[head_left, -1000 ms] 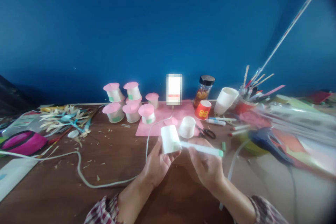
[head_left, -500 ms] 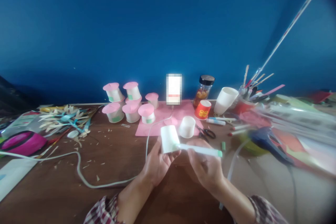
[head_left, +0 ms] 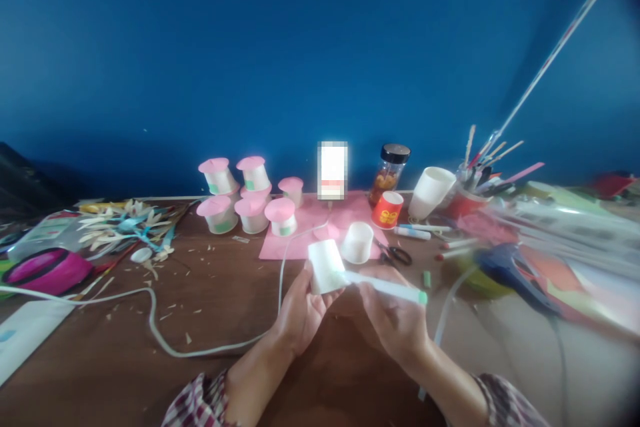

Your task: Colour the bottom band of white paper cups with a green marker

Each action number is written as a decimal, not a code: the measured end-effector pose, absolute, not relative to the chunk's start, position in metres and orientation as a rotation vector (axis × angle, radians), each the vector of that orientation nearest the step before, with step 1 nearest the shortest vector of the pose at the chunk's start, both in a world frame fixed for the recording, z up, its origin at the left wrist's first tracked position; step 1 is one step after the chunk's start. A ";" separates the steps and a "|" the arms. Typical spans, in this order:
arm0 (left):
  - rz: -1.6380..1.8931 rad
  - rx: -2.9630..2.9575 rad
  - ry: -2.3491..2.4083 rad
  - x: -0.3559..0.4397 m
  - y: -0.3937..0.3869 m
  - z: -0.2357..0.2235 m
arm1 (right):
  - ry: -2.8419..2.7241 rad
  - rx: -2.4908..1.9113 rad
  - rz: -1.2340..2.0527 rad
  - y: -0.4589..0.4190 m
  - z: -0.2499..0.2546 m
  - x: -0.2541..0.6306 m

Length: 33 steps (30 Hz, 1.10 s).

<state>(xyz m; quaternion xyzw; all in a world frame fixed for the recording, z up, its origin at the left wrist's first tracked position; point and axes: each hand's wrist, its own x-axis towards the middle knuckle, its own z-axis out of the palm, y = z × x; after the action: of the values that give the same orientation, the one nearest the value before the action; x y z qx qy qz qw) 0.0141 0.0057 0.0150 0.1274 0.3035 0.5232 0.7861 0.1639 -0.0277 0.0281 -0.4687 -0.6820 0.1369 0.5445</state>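
A white paper cup (head_left: 324, 265), tilted on its side, is in the grip of my left hand (head_left: 303, 313). My right hand (head_left: 397, 320) holds a white marker with a green end (head_left: 387, 287); its tip meets the cup's side, where a faint green patch shows. Just behind my hands another white paper cup (head_left: 357, 243) stands at the edge of a pink paper sheet (head_left: 273, 247). A small green cap (head_left: 427, 279) lies to the right of my right hand. Several white cups with pink paper tops (head_left: 217, 215) and green patches stand at the back left, some stacked.
A red paper cup (head_left: 387, 210), a lidded jar (head_left: 390, 173) and tall white cups (head_left: 431, 193) stand at the back. Black-handled scissors (head_left: 399, 255) lie near my right hand. A blue glue gun (head_left: 515, 273) is on the right. A white cable (head_left: 160, 340) crosses the left side.
The marker tip has shifted slightly along the side of the cup, and green colour shows there. Both hands keep their grip; the other things stay put.
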 end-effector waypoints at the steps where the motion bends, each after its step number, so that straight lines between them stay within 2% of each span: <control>1: 1.128 0.266 0.658 0.014 0.006 0.015 | -1.619 -1.124 0.321 -0.027 0.028 0.164; 26: 1.004 0.319 0.610 0.014 0.001 0.016 | -1.697 -1.094 0.313 -0.027 0.031 0.163; 33: 1.062 0.356 0.610 0.014 0.002 0.014 | -1.654 -1.117 0.329 -0.027 0.030 0.163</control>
<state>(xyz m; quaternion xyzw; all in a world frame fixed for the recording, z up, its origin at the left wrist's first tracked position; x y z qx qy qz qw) 0.0139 0.0019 0.0144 0.1662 0.2846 0.4956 0.8036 0.1627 -0.0274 0.0302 -0.4682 -0.6931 0.1380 0.5305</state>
